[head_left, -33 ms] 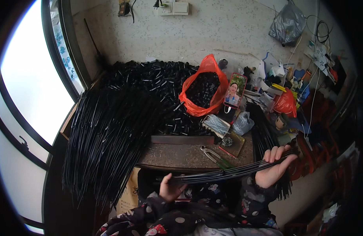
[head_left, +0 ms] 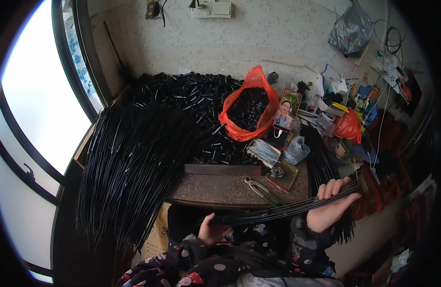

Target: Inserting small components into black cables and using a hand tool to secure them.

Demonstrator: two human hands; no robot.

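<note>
A bundle of thin black rods (head_left: 273,214) stretches across in front of the table edge, slanting up to the right. My right hand (head_left: 329,209) is closed round its right end, with the fingers over the top and the thumb below. At the other end, my left hand (head_left: 214,232) is curled against the rods, thumb up; its lower fingers are partly hidden. Just beyond the bundle, pliers with green handles (head_left: 263,191) lie on the brown tabletop (head_left: 215,189). More black rods (head_left: 321,153) hang over the table's right edge, beside my right hand.
A large sheaf of black rods (head_left: 129,167) overhangs the left side. Behind lie a heap of small black parts (head_left: 196,95), an open red plastic bag (head_left: 263,122) and a propped phone (head_left: 287,110). A box of metal pins (head_left: 264,151) stands near clutter on the right.
My left hand has shifted slightly right along the bundle and a little lower. My right hand keeps its grip in nearly the same place.
</note>
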